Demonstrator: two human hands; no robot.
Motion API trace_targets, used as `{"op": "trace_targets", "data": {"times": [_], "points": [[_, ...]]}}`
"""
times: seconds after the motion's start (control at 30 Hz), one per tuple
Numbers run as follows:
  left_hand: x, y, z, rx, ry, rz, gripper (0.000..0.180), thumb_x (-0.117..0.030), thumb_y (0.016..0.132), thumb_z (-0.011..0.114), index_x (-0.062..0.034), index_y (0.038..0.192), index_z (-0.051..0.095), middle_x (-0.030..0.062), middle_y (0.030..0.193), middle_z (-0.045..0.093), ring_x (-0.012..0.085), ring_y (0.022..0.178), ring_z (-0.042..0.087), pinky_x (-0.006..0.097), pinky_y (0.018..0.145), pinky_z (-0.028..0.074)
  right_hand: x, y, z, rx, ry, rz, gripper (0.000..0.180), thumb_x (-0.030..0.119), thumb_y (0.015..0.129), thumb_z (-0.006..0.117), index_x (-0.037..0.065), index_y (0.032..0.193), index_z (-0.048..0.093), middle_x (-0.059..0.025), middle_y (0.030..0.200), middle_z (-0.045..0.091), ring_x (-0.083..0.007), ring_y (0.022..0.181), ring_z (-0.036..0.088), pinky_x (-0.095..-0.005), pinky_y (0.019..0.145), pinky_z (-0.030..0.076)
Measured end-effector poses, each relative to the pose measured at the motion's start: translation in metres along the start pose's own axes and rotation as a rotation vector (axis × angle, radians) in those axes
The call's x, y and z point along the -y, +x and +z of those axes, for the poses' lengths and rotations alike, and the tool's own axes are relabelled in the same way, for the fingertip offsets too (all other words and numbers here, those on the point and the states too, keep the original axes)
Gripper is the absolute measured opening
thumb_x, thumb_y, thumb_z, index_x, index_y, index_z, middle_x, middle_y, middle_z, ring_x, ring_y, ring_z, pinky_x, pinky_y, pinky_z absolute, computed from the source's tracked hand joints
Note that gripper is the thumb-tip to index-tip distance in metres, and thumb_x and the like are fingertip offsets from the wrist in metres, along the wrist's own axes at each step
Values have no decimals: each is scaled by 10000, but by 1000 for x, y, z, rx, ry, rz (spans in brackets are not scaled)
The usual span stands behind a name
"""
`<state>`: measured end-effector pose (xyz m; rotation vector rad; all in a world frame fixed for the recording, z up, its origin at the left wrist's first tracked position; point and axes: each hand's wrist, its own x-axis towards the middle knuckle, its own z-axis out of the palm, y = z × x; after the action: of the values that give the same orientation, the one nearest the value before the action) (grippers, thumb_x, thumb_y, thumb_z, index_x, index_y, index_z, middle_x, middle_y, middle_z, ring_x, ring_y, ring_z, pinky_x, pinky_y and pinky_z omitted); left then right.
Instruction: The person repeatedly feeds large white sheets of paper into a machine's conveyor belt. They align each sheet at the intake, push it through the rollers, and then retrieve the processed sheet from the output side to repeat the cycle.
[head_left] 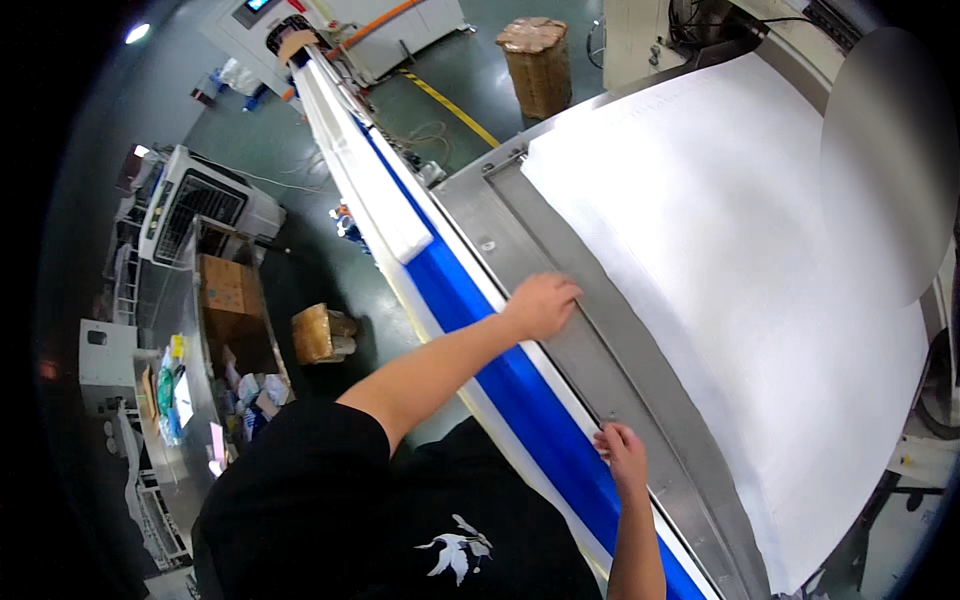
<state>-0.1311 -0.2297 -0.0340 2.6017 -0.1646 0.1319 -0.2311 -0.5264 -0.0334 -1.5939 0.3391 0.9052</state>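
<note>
My left hand (543, 305) rests on the grey metal ledge (520, 240) beside the blue conveyor belt (540, 410), its fingers curled down at a long ridge. Whatever may be under those fingers is hidden. Nearer to me, my right hand (622, 455) is at the same ledge's belt-side edge, fingers bent and pressed together. I cannot make out anything between them. To the right of both hands lies a large stack of white sheets (700, 250), its near edge curving along the ledge. Neither hand touches the sheets.
White folded material (370, 190) lies along the belt's far part. A brown wrapped bundle (537, 65) stands on the floor beyond, and a smaller carton (322, 334) to the left. A metal workbench (180, 450) with clutter and a white air cooler (205, 205) stand at left.
</note>
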Motion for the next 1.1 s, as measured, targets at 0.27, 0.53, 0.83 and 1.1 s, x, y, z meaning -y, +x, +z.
{"op": "trace_targets", "data": {"times": [0.27, 0.53, 0.83, 1.1], "points": [[75, 49, -8, -233, 167, 23, 354, -202, 822, 560, -54, 1142, 528, 123, 1213, 500, 302, 1165, 453, 414, 988, 360, 167, 103, 55, -150, -681, -565, 257, 259, 865, 547, 28, 938, 634, -169, 765, 645, -284, 708, 638, -353, 672, 486], [85, 53, -2, -237, 84, 1, 347, -191, 806, 568, -55, 1124, 542, 120, 1205, 508, 286, 1180, 455, 418, 998, 355, 299, 244, 120, -145, -757, -770, 258, 265, 822, 583, 36, 928, 636, -136, 811, 662, -277, 742, 642, -357, 697, 494], [87, 55, -5, -275, 28, -9, 361, -147, 759, 604, -57, 1105, 553, 125, 1182, 519, 292, 1161, 473, 417, 975, 375, 330, 295, 146, -236, -897, -688, 230, 289, 795, 610, 66, 812, 666, -88, 739, 674, -258, 721, 647, -348, 680, 498], [96, 71, -19, -301, -10, -55, 463, -113, 732, 604, -61, 1181, 503, 132, 1196, 513, 310, 1142, 475, 434, 975, 357, 328, 295, 145, -343, -949, -694, 197, 303, 797, 614, 114, 802, 669, -52, 741, 677, -253, 707, 645, -359, 659, 494]]}}
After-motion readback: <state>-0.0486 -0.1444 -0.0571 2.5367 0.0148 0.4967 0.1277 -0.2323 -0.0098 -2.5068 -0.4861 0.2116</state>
